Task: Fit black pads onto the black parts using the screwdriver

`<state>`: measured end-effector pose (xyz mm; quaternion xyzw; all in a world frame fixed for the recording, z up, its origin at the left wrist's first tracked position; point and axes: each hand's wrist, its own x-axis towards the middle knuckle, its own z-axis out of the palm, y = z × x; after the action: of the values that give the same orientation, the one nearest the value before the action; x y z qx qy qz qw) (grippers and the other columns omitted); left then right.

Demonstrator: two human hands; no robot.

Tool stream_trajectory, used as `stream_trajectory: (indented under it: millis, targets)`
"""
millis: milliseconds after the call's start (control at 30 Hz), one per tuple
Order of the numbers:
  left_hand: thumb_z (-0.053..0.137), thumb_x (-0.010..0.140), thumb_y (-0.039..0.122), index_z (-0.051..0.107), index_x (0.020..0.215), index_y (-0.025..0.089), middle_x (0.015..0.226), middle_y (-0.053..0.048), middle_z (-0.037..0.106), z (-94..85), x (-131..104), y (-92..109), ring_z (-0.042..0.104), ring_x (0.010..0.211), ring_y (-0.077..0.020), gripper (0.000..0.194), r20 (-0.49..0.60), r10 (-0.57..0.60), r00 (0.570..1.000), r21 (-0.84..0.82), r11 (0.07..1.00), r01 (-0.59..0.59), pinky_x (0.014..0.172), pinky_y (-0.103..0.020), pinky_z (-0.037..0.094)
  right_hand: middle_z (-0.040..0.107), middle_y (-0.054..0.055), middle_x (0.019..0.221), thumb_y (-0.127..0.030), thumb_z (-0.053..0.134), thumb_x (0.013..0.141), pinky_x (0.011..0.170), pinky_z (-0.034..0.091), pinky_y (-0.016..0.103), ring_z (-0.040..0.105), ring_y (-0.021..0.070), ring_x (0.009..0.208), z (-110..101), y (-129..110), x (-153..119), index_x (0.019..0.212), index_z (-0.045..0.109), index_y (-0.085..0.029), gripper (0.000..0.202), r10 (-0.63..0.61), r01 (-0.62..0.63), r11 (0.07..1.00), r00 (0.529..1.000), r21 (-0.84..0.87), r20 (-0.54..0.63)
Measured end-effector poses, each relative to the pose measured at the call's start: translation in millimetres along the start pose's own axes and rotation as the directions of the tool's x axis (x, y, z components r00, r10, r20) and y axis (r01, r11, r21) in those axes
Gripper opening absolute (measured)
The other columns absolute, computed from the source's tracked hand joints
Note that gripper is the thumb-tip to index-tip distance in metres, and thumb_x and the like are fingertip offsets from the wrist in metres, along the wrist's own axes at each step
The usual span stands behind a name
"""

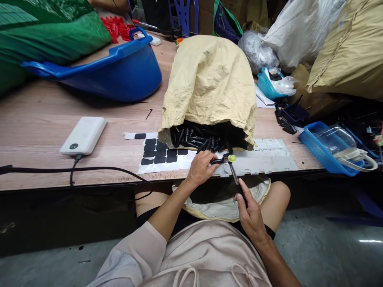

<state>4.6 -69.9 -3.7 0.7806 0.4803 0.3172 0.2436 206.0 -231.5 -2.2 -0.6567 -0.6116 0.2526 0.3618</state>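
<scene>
My left hand (202,165) is closed on a slim black plastic piece (219,161) at the table's front edge. In my right hand (249,211) is the black grip of a small hammer (233,174) with a metal shaft and a yellow-green head. The hammer's head is right at the free end of the black piece; I cannot tell whether they touch. Just behind, a big tan sack (212,79) lies with its mouth toward me, and many similar black pieces (194,136) show inside. Another open sack (215,209) with a pale lining sits between my knees.
A sheet of black square stickers (160,152) and a grey board (266,155) lie along the front edge. To the left are a white power bank (83,136) with a black cable and a large blue basin (119,71). A blue basket (324,149) stands at right.
</scene>
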Motion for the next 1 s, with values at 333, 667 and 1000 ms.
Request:
stream_trajectory:
  millis: [333, 667, 1000]
  targets:
    - [0.075, 0.089, 0.024, 0.075, 0.101, 0.023, 0.091, -0.004, 0.065, -0.7, -0.1, -1.5, 0.058, 0.090, -0.0230, 0.012, 0.027, -0.005, 1.000, 0.003, 1.000, 0.005, 0.085, -0.039, 0.049, 0.065, 0.010, 0.147, -0.033, 0.048, 0.107, 0.108, 0.058, 0.040, 0.070, 0.0220, 0.124, 2.2, -1.7, 2.9, 0.158, 0.049, -0.025, 0.052, -0.052, 0.051, 0.999, 0.996, -0.015, -0.078]
    - [0.076, 0.088, 0.023, 0.075, 0.101, 0.023, 0.092, -0.004, 0.065, 0.5, 0.4, -2.3, 0.058, 0.091, -0.0236, 0.013, 0.030, -0.010, 0.999, -0.001, 1.000, 0.010, 0.085, -0.039, 0.049, 0.065, 0.010, 0.148, -0.030, 0.048, 0.107, 0.108, 0.059, 0.041, 0.070, 0.0226, 0.124, 5.9, -3.1, 1.1, 0.158, 0.050, -0.025, 0.051, -0.087, 0.086, 0.996, 0.995, -0.024, -0.050]
    - [0.075, 0.088, 0.022, 0.072, 0.097, 0.023, 0.090, -0.003, 0.065, 0.7, -1.8, -1.3, 0.060, 0.091, -0.0229, 0.010, -0.003, 0.002, 1.000, -0.014, 1.000, -0.002, 0.084, -0.038, 0.049, 0.062, 0.009, 0.151, -0.030, 0.049, 0.106, 0.113, 0.056, 0.041, 0.061, 0.0229, 0.138, 10.3, -2.0, 5.2, 0.156, 0.053, -0.025, 0.050, -0.087, 0.086, 0.996, 0.996, -0.023, -0.030]
